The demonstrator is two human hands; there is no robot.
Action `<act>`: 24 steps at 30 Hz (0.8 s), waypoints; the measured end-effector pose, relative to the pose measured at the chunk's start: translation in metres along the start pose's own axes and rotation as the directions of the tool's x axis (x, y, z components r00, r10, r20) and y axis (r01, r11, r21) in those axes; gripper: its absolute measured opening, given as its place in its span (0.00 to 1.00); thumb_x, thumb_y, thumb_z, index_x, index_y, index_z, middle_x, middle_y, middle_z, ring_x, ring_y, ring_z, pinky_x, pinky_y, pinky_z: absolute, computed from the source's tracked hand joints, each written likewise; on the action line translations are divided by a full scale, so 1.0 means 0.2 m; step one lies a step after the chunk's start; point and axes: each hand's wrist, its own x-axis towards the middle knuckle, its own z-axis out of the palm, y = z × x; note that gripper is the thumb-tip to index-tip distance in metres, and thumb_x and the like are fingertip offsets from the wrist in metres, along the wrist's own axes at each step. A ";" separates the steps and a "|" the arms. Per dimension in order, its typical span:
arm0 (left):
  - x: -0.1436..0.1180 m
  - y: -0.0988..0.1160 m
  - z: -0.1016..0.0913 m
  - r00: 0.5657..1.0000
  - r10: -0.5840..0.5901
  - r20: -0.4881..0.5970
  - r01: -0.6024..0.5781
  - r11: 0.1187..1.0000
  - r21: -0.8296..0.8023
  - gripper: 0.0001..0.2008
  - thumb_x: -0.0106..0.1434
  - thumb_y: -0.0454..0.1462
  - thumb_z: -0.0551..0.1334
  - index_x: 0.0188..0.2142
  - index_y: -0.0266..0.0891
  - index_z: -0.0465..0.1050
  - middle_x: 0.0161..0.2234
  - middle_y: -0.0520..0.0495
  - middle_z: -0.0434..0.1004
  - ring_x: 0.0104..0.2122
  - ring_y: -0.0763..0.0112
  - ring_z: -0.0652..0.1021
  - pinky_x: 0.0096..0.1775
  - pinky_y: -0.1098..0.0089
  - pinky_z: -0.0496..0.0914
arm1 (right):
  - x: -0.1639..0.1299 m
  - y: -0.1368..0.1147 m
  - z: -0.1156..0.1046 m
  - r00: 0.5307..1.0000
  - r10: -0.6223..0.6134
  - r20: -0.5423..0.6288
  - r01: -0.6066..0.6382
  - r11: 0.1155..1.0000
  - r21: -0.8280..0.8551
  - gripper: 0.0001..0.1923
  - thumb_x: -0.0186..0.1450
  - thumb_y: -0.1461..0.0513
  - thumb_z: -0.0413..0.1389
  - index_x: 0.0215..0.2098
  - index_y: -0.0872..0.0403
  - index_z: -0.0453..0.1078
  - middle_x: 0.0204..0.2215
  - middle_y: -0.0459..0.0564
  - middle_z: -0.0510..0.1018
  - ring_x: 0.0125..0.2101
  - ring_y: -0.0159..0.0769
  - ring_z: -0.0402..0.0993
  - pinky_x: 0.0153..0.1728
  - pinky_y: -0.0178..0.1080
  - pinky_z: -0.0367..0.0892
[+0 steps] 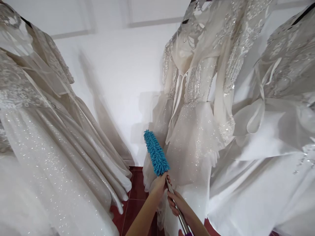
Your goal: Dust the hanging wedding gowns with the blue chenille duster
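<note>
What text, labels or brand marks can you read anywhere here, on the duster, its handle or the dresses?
None: no readable text shows anywhere.
Blue duster: no label or brand mark.
Metal handle, held by left hand and right hand: no marking visible.
Hanging dresses: only beadwork and glitter, no tags in view.
White wall: bare of signs.

Quantity in view: three gowns, one at 9 o'clock (36,131), one at 1 o'clock (197,98), one at 3 o'clock (275,124), possibly more beyond frame. One duster (156,152). Two hands: left hand (161,183), right hand (177,203).
</note>
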 end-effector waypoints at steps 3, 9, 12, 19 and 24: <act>-0.03 0.11 0.09 0.998 0.056 0.036 -0.055 0.998 -0.029 0.17 0.52 0.44 0.70 0.21 0.42 0.62 0.18 0.56 0.62 0.17 0.78 0.64 0.23 0.73 0.63 | -0.04 -0.13 0.02 0.998 -0.060 0.033 0.060 0.998 0.000 0.28 0.53 0.41 0.64 0.35 0.48 0.58 0.11 0.29 0.62 0.06 0.20 0.51 0.10 0.29 0.43; -0.08 0.25 0.24 0.968 0.176 0.178 -0.172 0.984 -0.038 0.16 0.50 0.45 0.70 0.25 0.42 0.65 0.20 0.57 0.64 0.18 0.78 0.65 0.22 0.72 0.64 | -0.12 -0.32 0.02 0.984 -0.158 0.086 0.157 0.987 0.017 0.27 0.56 0.40 0.64 0.33 0.48 0.57 0.12 0.29 0.63 0.06 0.20 0.51 0.10 0.29 0.45; -0.08 0.24 0.26 0.963 0.175 0.206 -0.172 0.985 -0.032 0.14 0.53 0.43 0.69 0.25 0.42 0.66 0.21 0.56 0.65 0.18 0.77 0.65 0.22 0.72 0.65 | -0.12 -0.33 -0.01 0.982 -0.170 0.088 0.169 0.985 0.021 0.27 0.57 0.41 0.64 0.30 0.48 0.56 0.12 0.29 0.62 0.06 0.19 0.51 0.09 0.28 0.46; -0.02 0.08 0.18 0.995 0.035 0.098 -0.035 0.999 -0.008 0.16 0.57 0.43 0.69 0.22 0.42 0.64 0.19 0.55 0.63 0.18 0.76 0.65 0.25 0.70 0.66 | -0.04 -0.16 -0.08 0.998 -0.064 0.006 0.064 0.998 0.017 0.32 0.48 0.38 0.66 0.36 0.49 0.60 0.09 0.28 0.60 0.05 0.21 0.49 0.07 0.29 0.43; -0.01 -0.01 0.13 0.999 -0.022 0.048 0.022 1.000 0.001 0.17 0.58 0.43 0.69 0.22 0.42 0.63 0.19 0.54 0.62 0.19 0.75 0.65 0.26 0.70 0.65 | -0.05 -0.08 -0.11 0.999 -0.023 0.024 0.023 1.000 0.015 0.28 0.52 0.42 0.65 0.39 0.49 0.63 0.10 0.29 0.62 0.06 0.21 0.51 0.10 0.29 0.43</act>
